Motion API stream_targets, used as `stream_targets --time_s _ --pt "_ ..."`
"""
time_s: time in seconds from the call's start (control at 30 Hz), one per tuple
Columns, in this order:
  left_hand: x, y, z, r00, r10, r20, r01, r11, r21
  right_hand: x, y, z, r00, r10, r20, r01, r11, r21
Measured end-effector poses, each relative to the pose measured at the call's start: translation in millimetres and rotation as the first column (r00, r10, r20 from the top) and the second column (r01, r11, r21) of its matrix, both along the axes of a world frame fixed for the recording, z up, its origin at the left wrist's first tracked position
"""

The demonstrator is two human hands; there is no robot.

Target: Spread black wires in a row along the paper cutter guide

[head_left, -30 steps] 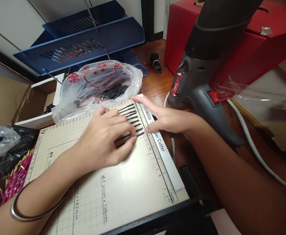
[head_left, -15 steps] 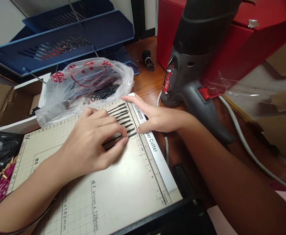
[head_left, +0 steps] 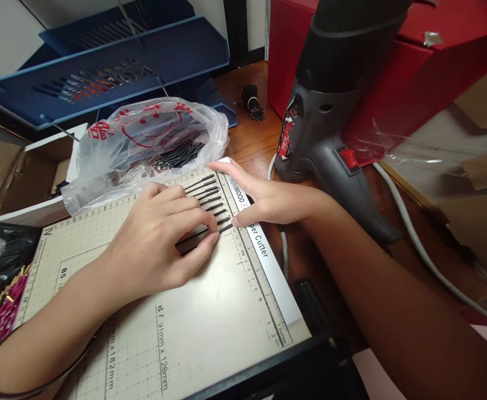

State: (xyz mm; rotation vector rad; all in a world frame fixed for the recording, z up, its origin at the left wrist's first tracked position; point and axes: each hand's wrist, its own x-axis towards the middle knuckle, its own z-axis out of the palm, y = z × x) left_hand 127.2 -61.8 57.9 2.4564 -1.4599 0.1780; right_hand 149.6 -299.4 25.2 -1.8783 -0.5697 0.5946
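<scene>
Several thin black wires (head_left: pixel 213 206) with thicker dark ends lie side by side on the cream paper cutter (head_left: pixel 202 311), their ends towards its ruler edge. My left hand (head_left: pixel 160 236) rests over the row with its fingers curled, covering the other ends. Its thumb and index finger close around the wire nearest me. On the far right of the row, my right hand (head_left: pixel 268 200) lies across the ruler with thumb and fingers spread. Its thumb tip touches the end of that nearest wire, and its fingertips reach the board's far corner.
Behind the board, a clear plastic bag (head_left: pixel 152 133) holds more black wires beside a white box (head_left: pixel 30 208). A grey heat gun (head_left: pixel 327 128) with a cable stands right, before a red box (head_left: pixel 427 72). A banded black bundle (head_left: pixel 252 101) and blue rack (head_left: pixel 177 50) sit behind.
Almost nothing differs. Both hands keep their places on the board and the wires stay in their row; the whole view shifts very slightly.
</scene>
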Motion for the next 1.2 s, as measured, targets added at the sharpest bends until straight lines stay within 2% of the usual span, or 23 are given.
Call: stream_targets --time_s 0.4,0.77,1.2 --pt "-0.9 -1.0 1.1 1.0 0.026 0.005 -0.026 1.0 0.012 -1.3 1.2 2.0 1.0 -0.021 -0.008 0.021 1.0 0.013" --pt "-1.9 -1.6 1.6 0.999 0.038 0.008 -0.038 0.999 0.016 -2.2 3.2 3.0 0.993 -0.08 -0.085 0.083 0.996 0.032" --pt "-1.3 -1.4 1.3 1.0 0.027 0.005 -0.027 1.0 0.002 -1.4 -0.6 1.3 0.998 -0.033 -0.048 0.034 0.999 0.031"
